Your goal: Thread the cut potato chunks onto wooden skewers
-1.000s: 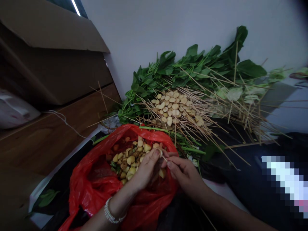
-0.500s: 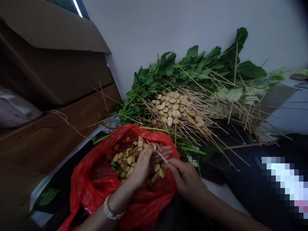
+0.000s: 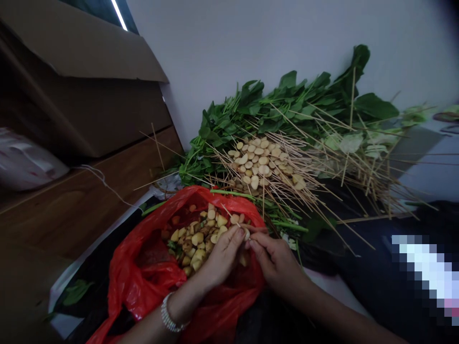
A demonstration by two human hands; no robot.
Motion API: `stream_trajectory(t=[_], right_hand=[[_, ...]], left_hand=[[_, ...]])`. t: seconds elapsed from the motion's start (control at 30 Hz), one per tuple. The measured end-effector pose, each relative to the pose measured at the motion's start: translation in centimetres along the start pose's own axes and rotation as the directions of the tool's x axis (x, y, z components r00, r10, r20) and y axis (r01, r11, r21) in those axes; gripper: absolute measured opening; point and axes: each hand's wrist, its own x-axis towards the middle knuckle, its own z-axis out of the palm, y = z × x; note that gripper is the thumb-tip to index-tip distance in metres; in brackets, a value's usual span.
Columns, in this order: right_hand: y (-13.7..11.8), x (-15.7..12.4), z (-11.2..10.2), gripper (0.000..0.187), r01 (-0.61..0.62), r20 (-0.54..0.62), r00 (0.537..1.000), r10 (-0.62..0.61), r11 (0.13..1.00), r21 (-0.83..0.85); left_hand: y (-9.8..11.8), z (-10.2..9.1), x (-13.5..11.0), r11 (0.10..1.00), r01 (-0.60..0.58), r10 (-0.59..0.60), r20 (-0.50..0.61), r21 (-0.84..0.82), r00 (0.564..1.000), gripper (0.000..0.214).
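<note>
Note pale slice (image 3: 246,234) pinched in left hand (image 3: 225,255), skewer (image 3: 230,214) gripped in right hand (image 3: 278,255), near right edge of red bag (image 3: 124,267); brace slice flat, ease skewer through squarely, avoiding tip

1. In the near middle: open red plastic bag (image 3: 131,263), with yellowish chopped chunks (image 3: 197,239) inside.
2. Above the bag's right side: left hand (image 3: 224,255); just beside, right hand (image 3: 278,258); between them, pale round slice (image 3: 246,233) and thin wooden skewer (image 3: 230,214).
3. Behind the bag, rightward: heap of pale oval slices (image 3: 263,160) amid straight tan wooden sticks (image 3: 311,184).
4. Behind that heap, along the flat white wall (image 3: 268,38): long green leafy stalks (image 3: 283,105).
5. Right of the heap, among stick ends: pale green crinkled leaves (image 3: 349,143).
6. Left of the bag: brown cardboard box (image 3: 111,110); in between, brown wooden board (image 3: 122,172).
</note>
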Motion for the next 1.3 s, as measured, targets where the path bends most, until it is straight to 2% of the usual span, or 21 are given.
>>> stream_trajectory(t=[0.1,0.2,0.3,0.4,0.47,0.53,0.6,0.7,0.93,1.03,1.13,1.2,1.3], right_hand=[[0.4,0.1,-0.6,0.025,0.031,-0.028,0.999,-0.031,0.999,-0.016],[0.9,0.0,-1.1,0.023,0.026,-0.110,0.994,-0.028,0.999,-0.024],[1.3,-0.2,-1.3,0.025,-0.005,-0.102,0.995,0.004,1.000,-0.005],[1.5,-0.3,-1.2,0.027,-0.045,-0.048,0.998,0.048,0.997,0.058],[1.6,-0.4,-1.2,0.028,-0.073,-0.046,0.996,0.077,0.994,0.078],[1.8,-0.5,-1.2,0.028,-0.096,-0.050,0.994,0.100,0.992,0.080],[1.9,-0.7,-1.3,0.029,-0.107,-0.044,0.993,0.110,0.991,0.083],[2.1,-0.9,-1.2,0.029,-0.111,-0.030,0.993,0.114,0.990,0.090],[2.1,-1.0,-1.0,0.029,-0.125,-0.011,0.992,0.127,0.988,0.095],[2.1,-1.1,-1.0,0.029,-0.113,-0.016,0.993,0.115,0.990,0.088],[2.0,-1.1,-1.1,0.029,-0.111,-0.016,0.993,0.113,0.990,0.088],[2.0,-1.1,-1.1,0.028,-0.097,-0.011,0.995,0.099,0.990,0.107],[1.7,-1.1,-1.0,0.028,-0.075,0.005,0.997,0.075,0.991,0.115]], left_hand=[[0.6,-0.1,0.5,0.971,0.042,-0.039,0.018,-0.236,0.999,0.048],[2.1,-1.2,1.3,0.881,0.024,-0.067,-0.073,-0.473,0.995,0.061],[4.4,-3.0,1.4,0.875,-0.009,-0.074,-0.153,-0.484,0.986,0.050],[6.4,-5.0,0.2,0.940,-0.039,-0.032,-0.200,-0.340,0.979,0.036],[6.9,-6.3,-1.1,0.991,-0.012,-0.014,-0.190,-0.135,0.982,0.032],[6.9,-7.5,-2.4,0.991,0.056,-0.034,-0.170,0.123,0.985,0.029],[6.4,-8.3,-3.5,0.936,0.113,-0.060,-0.165,0.334,0.984,0.025],[5.3,-8.7,-4.5,0.847,0.124,-0.041,-0.169,0.518,0.985,0.019],[2.2,-6.9,-4.2,0.669,0.022,0.105,-0.123,0.743,0.987,0.010],[1.1,-6.2,-4.0,0.630,0.001,0.147,-0.121,0.777,0.982,0.011],[1.4,-6.3,-3.8,0.671,-0.001,0.147,-0.133,0.741,0.980,0.009],[2.2,-6.7,-3.4,0.759,0.010,0.146,-0.185,0.651,0.972,0.009],[3.8,-7.0,-2.0,0.946,0.059,0.038,-0.292,0.317,0.956,0.014]])
